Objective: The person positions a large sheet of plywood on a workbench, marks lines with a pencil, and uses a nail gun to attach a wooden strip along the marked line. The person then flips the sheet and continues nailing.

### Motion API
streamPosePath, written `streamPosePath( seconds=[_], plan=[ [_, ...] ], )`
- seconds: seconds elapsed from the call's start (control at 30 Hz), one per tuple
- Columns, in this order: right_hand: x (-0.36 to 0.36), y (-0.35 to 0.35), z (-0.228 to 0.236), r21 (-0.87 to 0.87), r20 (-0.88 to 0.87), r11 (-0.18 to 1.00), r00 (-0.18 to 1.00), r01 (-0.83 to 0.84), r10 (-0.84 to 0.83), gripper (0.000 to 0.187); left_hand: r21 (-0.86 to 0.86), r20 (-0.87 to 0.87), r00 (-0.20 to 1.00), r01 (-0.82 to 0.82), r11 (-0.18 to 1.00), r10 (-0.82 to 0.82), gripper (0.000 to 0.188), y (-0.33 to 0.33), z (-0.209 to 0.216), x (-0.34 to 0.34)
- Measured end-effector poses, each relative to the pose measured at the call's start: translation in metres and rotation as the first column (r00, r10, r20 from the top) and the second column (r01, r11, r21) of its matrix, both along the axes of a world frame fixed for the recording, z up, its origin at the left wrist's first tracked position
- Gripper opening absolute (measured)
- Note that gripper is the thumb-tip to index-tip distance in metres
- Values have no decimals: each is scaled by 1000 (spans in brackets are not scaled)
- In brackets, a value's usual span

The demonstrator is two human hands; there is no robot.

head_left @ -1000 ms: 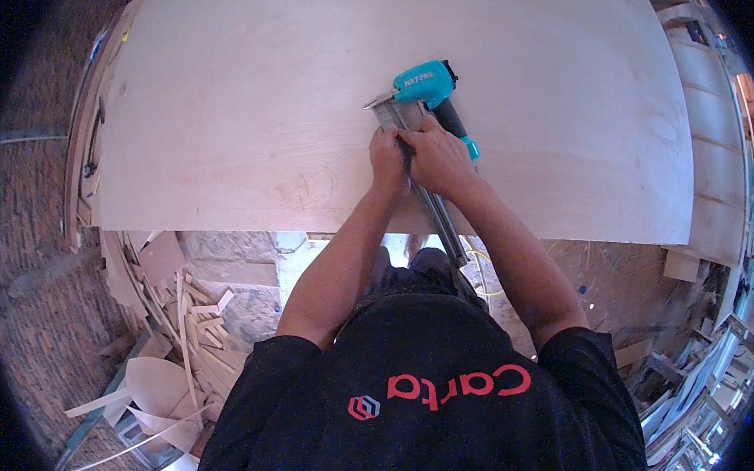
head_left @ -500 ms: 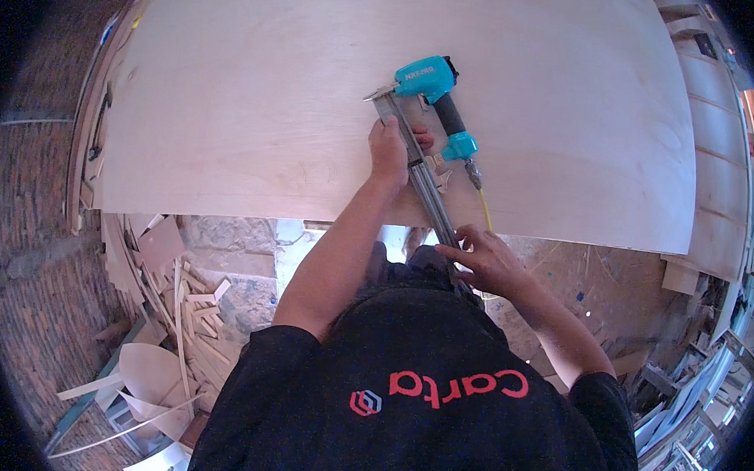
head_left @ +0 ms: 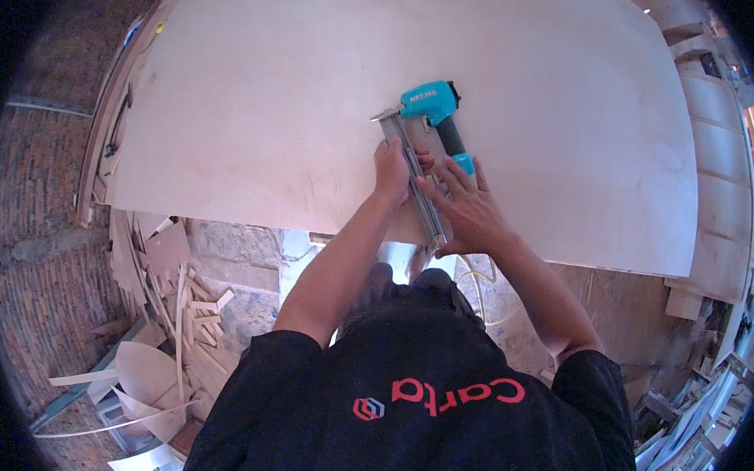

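Observation:
A teal air nail gun (head_left: 428, 103) with a black grip lies tilted over the large pale plywood sheet (head_left: 259, 97). Its long grey metal magazine (head_left: 423, 195) points back toward my body. My left hand (head_left: 392, 171) is closed round the magazine below the nose, some fingertips showing on its far side. My right hand (head_left: 470, 213) spans the rear of the tool: the thumb is at the magazine's end, and the spread fingers reach over the teal base of the grip. The inside of the magazine is hidden.
Wood offcuts (head_left: 202, 309) and curved thin pieces (head_left: 145, 371) are heaped on the floor at left, beside a brick wall (head_left: 43, 296). A pale yellow air hose (head_left: 482, 294) hangs below the sheet's near edge. Stacked panels (head_left: 718, 158) stand at right.
My right hand has moved forward from the magazine's rear end to the grip's base. The magazine's sliding part, earlier drawn out toward me, has gone in, so the magazine is shorter.

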State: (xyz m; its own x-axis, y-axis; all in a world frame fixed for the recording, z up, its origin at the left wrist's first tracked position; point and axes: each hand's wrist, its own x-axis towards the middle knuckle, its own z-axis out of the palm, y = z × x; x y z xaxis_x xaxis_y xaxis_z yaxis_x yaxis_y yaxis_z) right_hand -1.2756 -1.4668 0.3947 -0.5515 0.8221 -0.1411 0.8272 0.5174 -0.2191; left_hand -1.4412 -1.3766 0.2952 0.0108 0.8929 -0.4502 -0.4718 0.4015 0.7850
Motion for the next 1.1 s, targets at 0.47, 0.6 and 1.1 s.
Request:
streamPosePath(
  seconds=[0.47,0.6,1.1],
  plan=[
    [-14,34,-37,24,-145,994,984,106,-101,84,-49,-20,999,-28,998,28,50,7,-2,-2],
    [-11,22,-45,125,-324,982,941,142,-95,80,-107,-85,996,-41,993,32,51,5,10,5],
    [26,17,40,-897,-435,438,-58,-57,-899,53,27,-75,879,473,880,-470,55,-38,102,-28]
  ],
)
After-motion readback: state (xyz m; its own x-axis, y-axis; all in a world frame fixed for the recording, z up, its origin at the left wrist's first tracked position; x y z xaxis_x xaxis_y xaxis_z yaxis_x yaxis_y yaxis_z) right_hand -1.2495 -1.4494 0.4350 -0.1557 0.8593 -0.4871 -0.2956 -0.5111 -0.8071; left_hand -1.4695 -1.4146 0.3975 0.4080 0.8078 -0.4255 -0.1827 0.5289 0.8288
